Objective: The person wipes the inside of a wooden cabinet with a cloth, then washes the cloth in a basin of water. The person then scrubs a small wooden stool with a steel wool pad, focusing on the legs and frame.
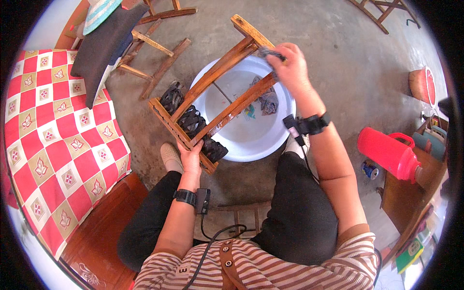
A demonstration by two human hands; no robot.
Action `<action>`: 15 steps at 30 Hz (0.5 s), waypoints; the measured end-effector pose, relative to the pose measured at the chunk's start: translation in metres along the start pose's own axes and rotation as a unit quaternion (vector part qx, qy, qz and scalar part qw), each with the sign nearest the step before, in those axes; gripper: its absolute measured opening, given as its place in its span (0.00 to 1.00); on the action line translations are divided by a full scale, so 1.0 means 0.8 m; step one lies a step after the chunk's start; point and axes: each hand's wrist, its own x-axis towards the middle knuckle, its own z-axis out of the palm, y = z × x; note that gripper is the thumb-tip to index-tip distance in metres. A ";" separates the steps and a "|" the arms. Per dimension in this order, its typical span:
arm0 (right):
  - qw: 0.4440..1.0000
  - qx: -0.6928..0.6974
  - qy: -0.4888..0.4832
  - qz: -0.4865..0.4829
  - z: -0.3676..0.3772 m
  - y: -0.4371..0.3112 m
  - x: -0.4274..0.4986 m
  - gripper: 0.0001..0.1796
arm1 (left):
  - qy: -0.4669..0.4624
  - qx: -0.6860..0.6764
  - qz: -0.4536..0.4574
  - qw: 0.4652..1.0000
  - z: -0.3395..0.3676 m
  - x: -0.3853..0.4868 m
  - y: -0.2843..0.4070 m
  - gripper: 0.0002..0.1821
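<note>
A wooden folding stool frame (232, 108) with black woven strapping (194, 121) at its lower left end is held tilted over a pale blue basin (250, 146). My left hand (190, 156) grips the rail at the strapped end. At the far end, my right hand (291, 63) is closed on a dark scrubber or brush (270, 54), blurred, against the wooden leg. A wet, crumpled cloth (268, 101) and a small teal piece (250, 111) lie inside the basin. A thin metal rod (222, 92) spans between the stool's legs.
Wooden stools stand at the upper left (165, 69) and upper right (384, 14). A checked cloth (72, 145) covers furniture at left. On the right are a red thermos (384, 150), a drink can (369, 170), a bucket (422, 85) and a wooden table (406, 199). Cables hang from both wrist devices.
</note>
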 end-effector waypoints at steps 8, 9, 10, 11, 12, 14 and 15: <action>0.875 0.262 -0.291 0.284 -0.023 0.044 0.001 0.11 | -0.019 -0.044 -0.042 0.998 -0.018 0.013 0.007 0.46; 0.891 0.224 -0.293 0.263 -0.020 0.039 -0.005 0.11 | -0.015 -0.044 -0.052 0.998 -0.023 0.015 0.008 0.46; 0.902 0.190 -0.292 0.255 -0.019 0.032 -0.014 0.11 | -0.020 -0.042 -0.056 0.997 -0.032 0.016 0.010 0.46; 0.911 0.167 -0.295 0.234 -0.019 0.025 -0.022 0.11 | -0.033 -0.011 -0.030 0.999 -0.040 0.020 0.013 0.44; 0.922 0.128 -0.299 0.212 -0.021 0.018 -0.030 0.15 | -0.023 0.037 -0.031 0.999 -0.050 0.021 0.015 0.43; 0.916 0.133 -0.321 0.201 -0.028 0.006 -0.048 0.15 | -0.029 0.072 -0.013 0.997 -0.068 0.027 0.018 0.42; 0.915 0.127 -0.322 0.208 -0.031 0.001 -0.056 0.15 | -0.004 0.123 -0.020 0.992 -0.073 0.034 0.020 0.42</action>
